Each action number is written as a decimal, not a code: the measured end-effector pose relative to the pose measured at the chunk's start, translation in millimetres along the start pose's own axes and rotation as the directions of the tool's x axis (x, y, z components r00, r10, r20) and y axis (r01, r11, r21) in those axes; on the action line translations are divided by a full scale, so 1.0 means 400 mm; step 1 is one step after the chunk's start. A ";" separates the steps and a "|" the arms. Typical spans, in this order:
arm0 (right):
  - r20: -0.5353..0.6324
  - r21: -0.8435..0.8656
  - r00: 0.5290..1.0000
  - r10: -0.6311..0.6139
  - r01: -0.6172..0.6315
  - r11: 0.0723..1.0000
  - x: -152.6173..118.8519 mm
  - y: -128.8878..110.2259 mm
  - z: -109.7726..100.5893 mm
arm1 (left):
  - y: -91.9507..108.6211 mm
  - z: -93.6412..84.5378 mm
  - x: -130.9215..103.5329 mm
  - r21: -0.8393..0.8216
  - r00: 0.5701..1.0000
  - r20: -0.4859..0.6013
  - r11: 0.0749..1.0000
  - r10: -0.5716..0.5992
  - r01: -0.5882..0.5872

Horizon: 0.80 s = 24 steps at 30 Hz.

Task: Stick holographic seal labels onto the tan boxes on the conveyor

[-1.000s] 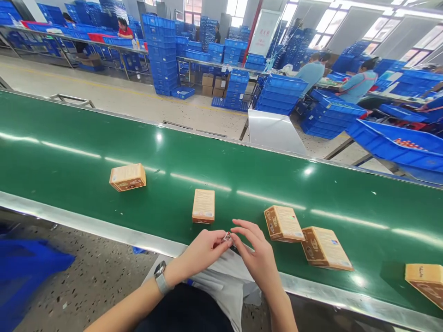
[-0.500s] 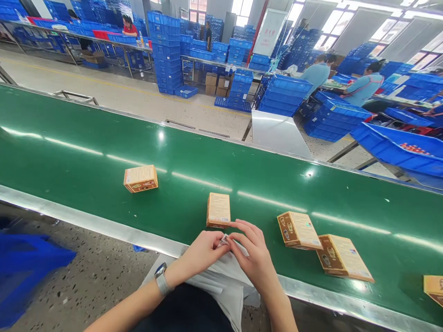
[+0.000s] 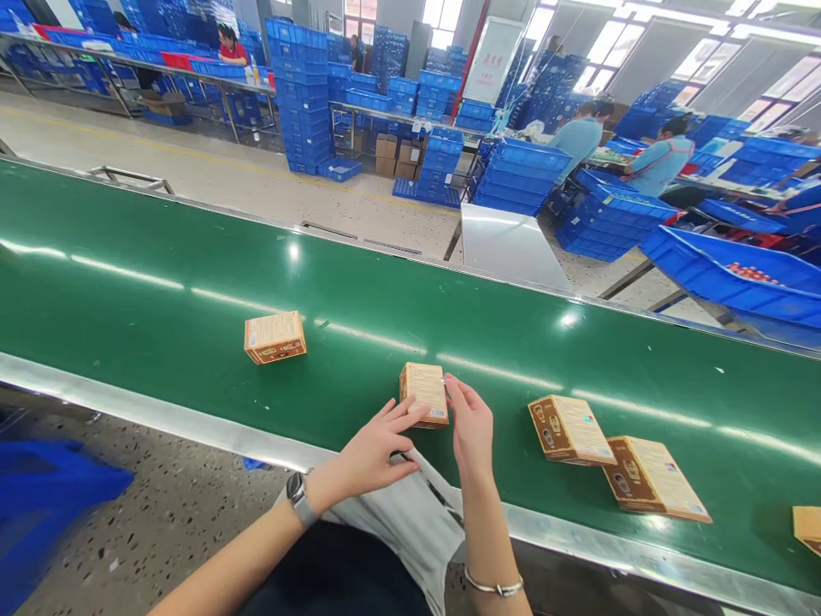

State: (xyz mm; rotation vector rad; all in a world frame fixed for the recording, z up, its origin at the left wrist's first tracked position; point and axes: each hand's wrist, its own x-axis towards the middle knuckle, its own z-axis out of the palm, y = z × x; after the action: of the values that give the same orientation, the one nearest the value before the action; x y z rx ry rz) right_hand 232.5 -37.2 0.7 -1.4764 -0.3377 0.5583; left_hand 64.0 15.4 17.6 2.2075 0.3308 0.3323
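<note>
Left hand (image 3: 375,449) and right hand (image 3: 473,421) had parted and advanced to the middle box (image 3: 424,385). Left fingers (image 3: 402,417) spread over its near-left corner; right fingertips (image 3: 451,382) met a bluish mark (image 3: 443,379) at its right edge, grip uncertain, placement apparently unfinished. Two boxes (image 3: 574,436) farther right bore coloured marks (image 3: 588,419); the left box (image 3: 275,336) showed none.

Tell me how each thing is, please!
Middle box: visible sides closed
Left hand: fingers spread, some over that box
Right hand: fingertips at that box's right edge, grip unclear
Left box: visible sides closed
Two right boxes: visible sides closed
Far-right box: partly visible
Green belt: carrying boxes
Blue bin: holding small reddish things
</note>
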 end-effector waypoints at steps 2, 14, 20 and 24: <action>-0.043 0.010 0.999 0.008 -0.008 1.000 0.003 0.020 0.012 | -0.015 0.010 0.009 0.021 0.999 0.043 0.999 0.024 -0.025; -0.170 -0.206 0.980 -0.103 0.067 0.976 -0.003 0.026 -0.023 | 0.011 0.043 0.043 0.025 0.996 0.077 0.999 0.042 -0.044; -0.184 -0.425 0.958 -0.219 0.123 0.897 0.008 -0.001 -0.038 | 0.007 0.056 0.058 0.036 0.993 0.093 0.996 0.077 -0.080; -0.205 -0.483 0.949 -0.239 0.114 0.868 0.024 -0.013 -0.044 | 0.011 0.057 0.069 0.054 0.987 0.126 0.993 0.095 -0.102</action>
State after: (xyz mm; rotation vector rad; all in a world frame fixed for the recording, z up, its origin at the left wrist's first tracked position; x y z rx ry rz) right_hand 250.7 -46.8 3.2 -1.9367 -0.4162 0.1268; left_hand 98.3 5.9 10.8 2.2964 0.1664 0.2405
